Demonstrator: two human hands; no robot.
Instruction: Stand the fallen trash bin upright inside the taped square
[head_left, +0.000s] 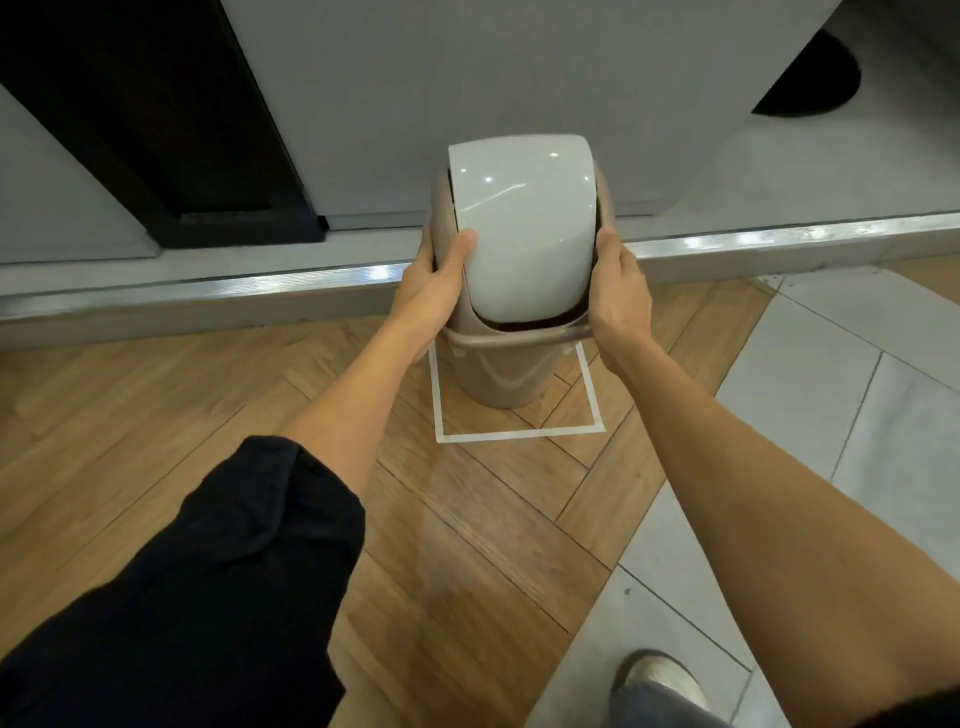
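A beige trash bin (498, 371) with a pale grey-white swing lid (519, 228) stands upright, its base inside the white taped square (519, 435) on the wooden floor. My left hand (431, 291) grips the left side of the bin's top, thumb resting on the lid. My right hand (621, 296) presses against the right side of the top. The far part of the square is hidden behind the bin.
A metal threshold strip (208, 283) runs across just behind the bin, with a grey wall panel (467, 78) and a dark door frame (171, 130) beyond. Pale tiles (831, 364) lie to the right. My shoe (660, 675) is at the lower right.
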